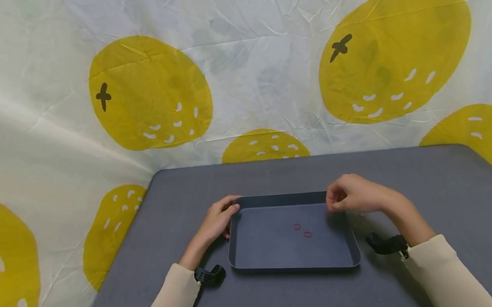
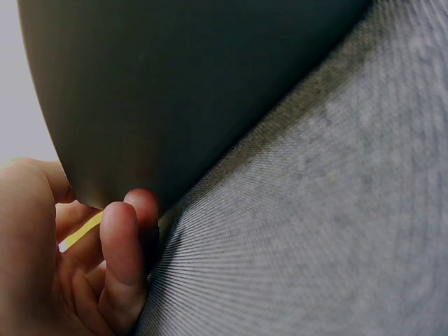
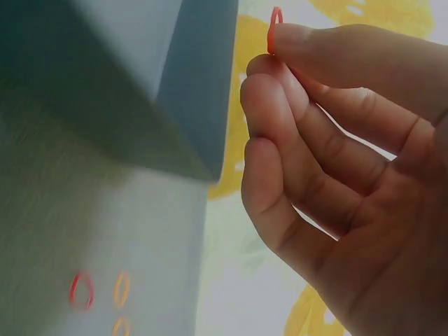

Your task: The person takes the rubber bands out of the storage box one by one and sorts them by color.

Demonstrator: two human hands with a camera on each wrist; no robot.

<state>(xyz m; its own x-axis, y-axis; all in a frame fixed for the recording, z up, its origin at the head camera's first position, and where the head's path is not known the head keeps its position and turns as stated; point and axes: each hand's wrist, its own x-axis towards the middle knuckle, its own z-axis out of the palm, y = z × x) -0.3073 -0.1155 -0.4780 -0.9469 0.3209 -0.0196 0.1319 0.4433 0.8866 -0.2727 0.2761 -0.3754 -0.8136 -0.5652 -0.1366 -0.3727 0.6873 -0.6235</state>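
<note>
Gripping the tray (image 1: 265,242) at its far left corner with a curled left hand (image 1: 215,222); pinching a red ring (image 3: 274,40) with thumb and finger of the right hand (image 1: 360,193), at the far right corner — probably light, soft, springy, best nipped by its edge.

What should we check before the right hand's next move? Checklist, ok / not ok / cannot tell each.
1. Tray steadied: ok, left hand grips its far left corner.
2. Ring secured: ok, right hand pinches a red ring at the thumb tip.
3. Fingertip clearance above the tray's far right corner: cannot tell.
4. Rings inside lying apart: ok, two red rings with a gap between.
5. All rings inside the tray: not ok, a loose red ring and two orange rings lie on the table outside.
</note>
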